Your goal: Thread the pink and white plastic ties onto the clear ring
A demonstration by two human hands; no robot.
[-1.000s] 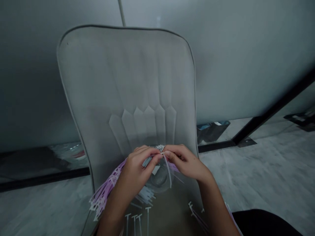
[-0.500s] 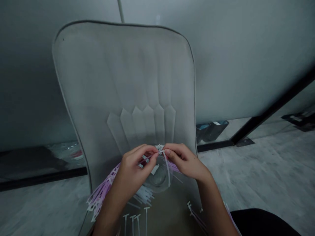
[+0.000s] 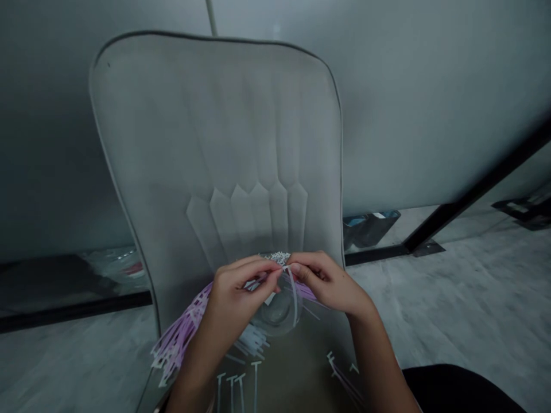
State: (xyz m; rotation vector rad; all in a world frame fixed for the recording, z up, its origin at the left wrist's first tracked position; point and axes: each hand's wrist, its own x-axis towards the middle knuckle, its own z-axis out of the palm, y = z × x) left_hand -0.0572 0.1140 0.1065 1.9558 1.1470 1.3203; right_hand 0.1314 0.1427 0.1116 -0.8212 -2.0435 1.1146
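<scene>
My left hand (image 3: 235,298) and my right hand (image 3: 325,281) meet fingertip to fingertip over the seat of a grey padded chair (image 3: 224,155). Between them they pinch a thin white plastic strip (image 3: 293,287) that hangs down from the fingertips. Just behind the fingers lies a small heap of tiny white pieces (image 3: 279,256). Under the hands stands a clear round container (image 3: 278,312). A fan of pink and white strips (image 3: 176,341) spreads out to the left below my left wrist.
Several white T-shaped strips (image 3: 239,384) lie on the seat near the front, more at the right (image 3: 338,367). A grey wall rises behind the chair. A black floor rail (image 3: 451,212) and a dark bag (image 3: 370,226) sit at the right on the marbled floor.
The hands have stayed together on the strip; my left fingers shifted slightly. The view has tilted a little, so the chair back sits higher in the picture.
</scene>
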